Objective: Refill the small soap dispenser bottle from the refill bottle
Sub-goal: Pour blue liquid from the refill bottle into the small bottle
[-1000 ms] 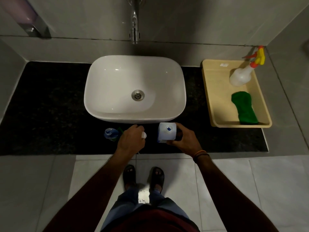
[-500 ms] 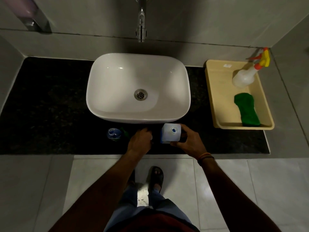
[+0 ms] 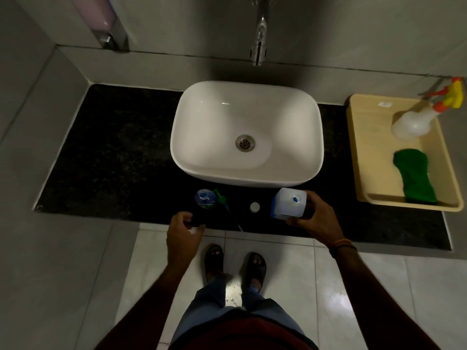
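The refill bottle (image 3: pixel 288 203), white and square with its mouth uncapped, stood upright on the black countertop (image 3: pixel 113 160) just in front of the sink (image 3: pixel 246 137), toward the sink's right front corner. The right hand (image 3: pixel 314 219) gripped it from the side away from the sink, fingers and thumb wrapped round its body. The small soap dispenser bottle (image 3: pixel 204 198), blue and open at the top, stood in front of the sink's left front corner, well apart from the refill bottle. The left hand (image 3: pixel 182 232) hovered at the counter's edge farther out from the sink than the dispenser and not touching it, fingers loosely curled with nothing seen in them. A green pump (image 3: pixel 222 200) lay touching the dispenser, its tube running away from the sink. A small white cap (image 3: pixel 254 207) lay in front of the sink, between the two bottles. To the right of the sink sat a beige tray (image 3: pixel 364 157) holding a spray bottle (image 3: pixel 414 122) and a green cloth (image 3: pixel 414 178). A tap (image 3: pixel 259 46) hung above the sink's back rim.
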A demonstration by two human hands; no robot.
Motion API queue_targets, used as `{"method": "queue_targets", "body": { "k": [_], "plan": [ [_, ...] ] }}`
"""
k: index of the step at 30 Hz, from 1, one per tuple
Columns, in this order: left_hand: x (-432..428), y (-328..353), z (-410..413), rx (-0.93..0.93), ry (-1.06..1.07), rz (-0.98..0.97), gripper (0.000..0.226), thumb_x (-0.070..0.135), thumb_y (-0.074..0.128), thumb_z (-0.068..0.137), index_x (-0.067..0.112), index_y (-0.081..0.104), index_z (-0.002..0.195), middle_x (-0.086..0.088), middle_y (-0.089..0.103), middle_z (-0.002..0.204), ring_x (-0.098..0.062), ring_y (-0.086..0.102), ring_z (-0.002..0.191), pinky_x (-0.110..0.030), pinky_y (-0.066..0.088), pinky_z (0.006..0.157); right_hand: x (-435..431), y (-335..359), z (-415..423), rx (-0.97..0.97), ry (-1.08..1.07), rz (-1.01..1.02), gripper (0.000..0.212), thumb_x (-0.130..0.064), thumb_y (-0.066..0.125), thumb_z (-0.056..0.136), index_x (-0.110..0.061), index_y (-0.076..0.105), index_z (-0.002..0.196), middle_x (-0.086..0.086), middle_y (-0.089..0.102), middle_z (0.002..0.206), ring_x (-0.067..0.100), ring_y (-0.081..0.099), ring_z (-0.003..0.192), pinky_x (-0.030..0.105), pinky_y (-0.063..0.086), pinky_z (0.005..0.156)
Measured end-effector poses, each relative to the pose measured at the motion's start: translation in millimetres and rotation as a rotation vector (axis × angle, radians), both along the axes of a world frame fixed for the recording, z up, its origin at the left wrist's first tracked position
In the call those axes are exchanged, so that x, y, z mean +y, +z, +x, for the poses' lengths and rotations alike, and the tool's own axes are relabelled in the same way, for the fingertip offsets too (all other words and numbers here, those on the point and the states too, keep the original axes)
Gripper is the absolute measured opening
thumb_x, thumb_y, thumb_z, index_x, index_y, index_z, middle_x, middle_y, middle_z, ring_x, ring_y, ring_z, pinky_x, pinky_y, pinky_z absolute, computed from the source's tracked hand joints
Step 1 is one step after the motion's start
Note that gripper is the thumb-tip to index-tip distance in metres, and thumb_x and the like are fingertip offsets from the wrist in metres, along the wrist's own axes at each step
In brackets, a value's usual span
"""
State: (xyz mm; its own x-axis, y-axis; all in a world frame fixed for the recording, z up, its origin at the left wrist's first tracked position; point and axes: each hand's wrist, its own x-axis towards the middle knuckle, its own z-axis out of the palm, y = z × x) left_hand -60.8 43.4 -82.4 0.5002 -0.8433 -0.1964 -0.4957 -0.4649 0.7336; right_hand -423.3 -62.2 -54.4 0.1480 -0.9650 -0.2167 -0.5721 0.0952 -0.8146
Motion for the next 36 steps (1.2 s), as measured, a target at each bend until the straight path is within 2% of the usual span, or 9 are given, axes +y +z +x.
{"method": "queue_targets", "body": {
  "k": [5, 8, 13, 17, 20, 25, 29, 33, 36],
  "plan": [
    [-48, 5, 26, 0.308, -0.133, -0.015, 0.094, 0.002, 0.092, 0.063, 0.017, 0.046, 0.143, -0.003, 0.053, 0.139, -0.016, 0.058, 0.117, -0.034, 0.050, 0.096, 3, 2, 7, 0.015, -0.023, -0.025, 0.074, -0.032, 0.097, 0.058, -0.041, 0.059, 0.120, -0.028, 0.069, 0.107, -0.007, 0.066, 0.102, 0.011, 0.054, 0.080],
    [-68, 8, 26, 0.375, -0.288, 0.029, 0.079, 0.001, 0.089, 0.066, 0.023, 0.057, 0.134, -0.003, 0.065, 0.127, -0.019, 0.063, 0.116, -0.034, 0.051, 0.100, 7, 6, 9, 0.000, -0.048, -0.052, 0.071, -0.039, 0.096, 0.058, -0.045, 0.060, 0.119, -0.027, 0.069, 0.110, -0.004, 0.067, 0.102, 0.011, 0.054, 0.080],
    [-74, 9, 22, 0.356, -0.252, 0.010, 0.054, 0.005, 0.090, 0.066, 0.019, 0.066, 0.113, -0.004, 0.073, 0.108, -0.020, 0.069, 0.101, -0.047, 0.056, 0.094, 17, 8, 12, -0.014, -0.118, -0.104, 0.072, -0.047, 0.095, 0.062, -0.041, 0.059, 0.124, -0.021, 0.069, 0.116, -0.001, 0.067, 0.106, 0.021, 0.059, 0.082],
    [-69, 25, 24, 0.328, -0.271, -0.069, 0.054, 0.019, 0.092, 0.066, 0.027, 0.066, 0.113, 0.007, 0.073, 0.105, -0.008, 0.070, 0.097, -0.037, 0.060, 0.089, 22, 29, 15, 0.004, -0.142, -0.220, 0.072, -0.054, 0.091, 0.064, -0.046, 0.054, 0.126, -0.023, 0.065, 0.119, -0.002, 0.064, 0.111, 0.018, 0.058, 0.082],
    [-75, 58, 22, 0.334, -0.338, -0.136, 0.058, 0.038, 0.091, 0.065, 0.026, 0.067, 0.116, 0.012, 0.075, 0.101, -0.006, 0.072, 0.094, -0.028, 0.061, 0.080, 16, 62, 22, -0.008, -0.156, -0.355, 0.069, -0.053, 0.088, 0.068, -0.033, 0.057, 0.127, -0.010, 0.061, 0.123, 0.005, 0.062, 0.115, 0.021, 0.056, 0.087],
    [-104, 129, 8, 0.366, -0.444, -0.227, 0.057, 0.038, 0.090, 0.068, 0.025, 0.069, 0.119, 0.011, 0.076, 0.105, -0.009, 0.071, 0.098, -0.028, 0.060, 0.082, -4, 138, 48, 0.013, -0.204, -0.609, 0.066, -0.050, 0.088, 0.067, -0.024, 0.063, 0.122, -0.003, 0.055, 0.111, 0.007, 0.059, 0.103, 0.023, 0.053, 0.084],
    [-127, 186, -5, 0.323, -0.498, -0.298, 0.050, 0.041, 0.090, 0.064, 0.034, 0.070, 0.110, 0.018, 0.074, 0.096, -0.004, 0.071, 0.089, -0.025, 0.061, 0.075, -20, 200, 66, 0.093, -0.137, -0.754, 0.076, -0.041, 0.087, 0.066, -0.022, 0.060, 0.134, 0.002, 0.050, 0.104, 0.004, 0.050, 0.096, 0.006, 0.038, 0.089],
    [-135, 216, -15, 0.339, -0.514, -0.385, 0.050, 0.034, 0.091, 0.067, 0.027, 0.071, 0.112, 0.012, 0.074, 0.101, -0.008, 0.070, 0.093, -0.024, 0.059, 0.079, -31, 245, 80, 0.156, -0.044, -0.843, 0.072, -0.042, 0.083, 0.068, -0.022, 0.062, 0.135, 0.000, 0.049, 0.099, 0.004, 0.047, 0.092, 0.005, 0.035, 0.085],
    [-138, 227, -19, 0.329, -0.498, -0.416, 0.056, 0.033, 0.090, 0.069, 0.020, 0.069, 0.119, 0.011, 0.073, 0.105, -0.008, 0.069, 0.098, -0.021, 0.058, 0.080, -35, 265, 85, 0.233, -0.005, -0.870, 0.076, -0.032, 0.089, 0.066, -0.024, 0.060, 0.136, -0.002, 0.045, 0.098, 0.012, 0.052, 0.089, 0.019, 0.045, 0.079]
  ]
}}
